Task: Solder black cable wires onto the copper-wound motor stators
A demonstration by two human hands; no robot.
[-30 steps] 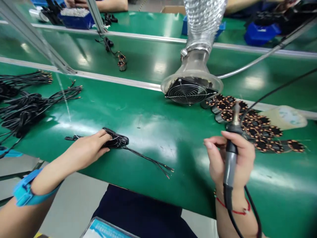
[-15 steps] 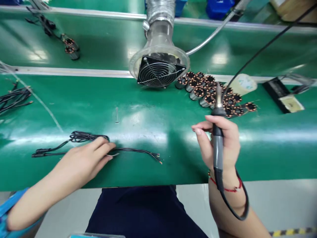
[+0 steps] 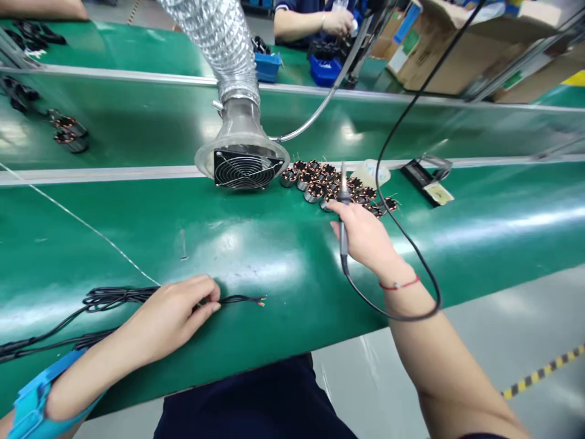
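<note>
My left hand (image 3: 176, 312) pinches a black cable (image 3: 95, 300) near its stripped end; the bare wire tips (image 3: 258, 300) stick out to the right on the green bench (image 3: 283, 256). The rest of the cable trails away to the left in loose loops. My right hand (image 3: 363, 235) is closed round the handle of a soldering iron (image 3: 343, 207), tip pointing up and away. The iron's tip is right next to a cluster of several copper-wound motor stators (image 3: 329, 180) by the far edge of the bench.
A fume extractor fan (image 3: 244, 166) on a silver flexible duct (image 3: 214, 42) stands behind the stators. A soldering-iron stand with sponge (image 3: 429, 183) and a white tub (image 3: 375, 172) lie to the right. Another person (image 3: 315, 21) works at the far bench, near cardboard boxes (image 3: 452, 42).
My right hand has carried the soldering iron away from me to the stators. My left hand has slid along the cable toward its stripped end. The view has swung to the right.
</note>
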